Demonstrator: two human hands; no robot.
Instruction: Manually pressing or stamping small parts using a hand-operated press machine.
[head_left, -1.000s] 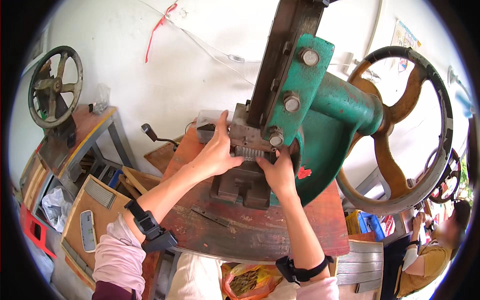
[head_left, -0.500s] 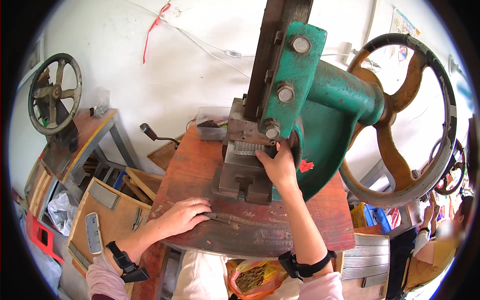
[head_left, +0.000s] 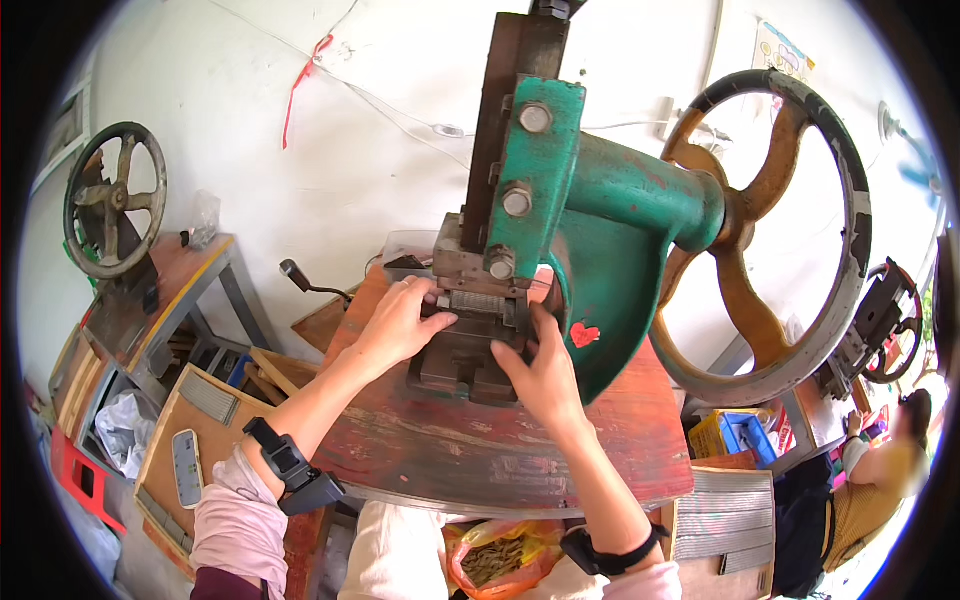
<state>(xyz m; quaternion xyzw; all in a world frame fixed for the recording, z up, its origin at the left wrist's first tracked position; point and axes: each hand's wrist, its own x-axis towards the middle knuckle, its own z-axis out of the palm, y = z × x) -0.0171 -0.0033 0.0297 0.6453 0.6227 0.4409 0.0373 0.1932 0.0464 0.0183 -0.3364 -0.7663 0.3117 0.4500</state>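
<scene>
A green hand press point(head_left: 625, 270) stands on the wooden bench, its large spoked handwheel point(head_left: 740, 240) to the right. Under its ram, a small ridged grey metal piece point(head_left: 482, 302) lies on the steel die block point(head_left: 465, 345). My left hand point(head_left: 400, 322) is at the left end of that piece, thumb and fingers closing around something small that I cannot make out. At the block's right side is my right hand point(head_left: 543, 368), thumb and forefinger apart near its edge. Nothing shows in the right hand.
The wooden bench top point(head_left: 420, 450) curves in front of me. A wooden tray point(head_left: 215, 440) with metal strips and a phone-like device point(head_left: 187, 468) is at left; another tray of long strips point(head_left: 725, 515) is at right. An orange bag point(head_left: 500, 555) hangs low between my legs. A co-worker point(head_left: 870, 500) sits far right.
My left hand has gone from the bench's front up to the die's left side. My right hand has drawn back slightly from under the ram. The view has shifted, moving the press leftward.
</scene>
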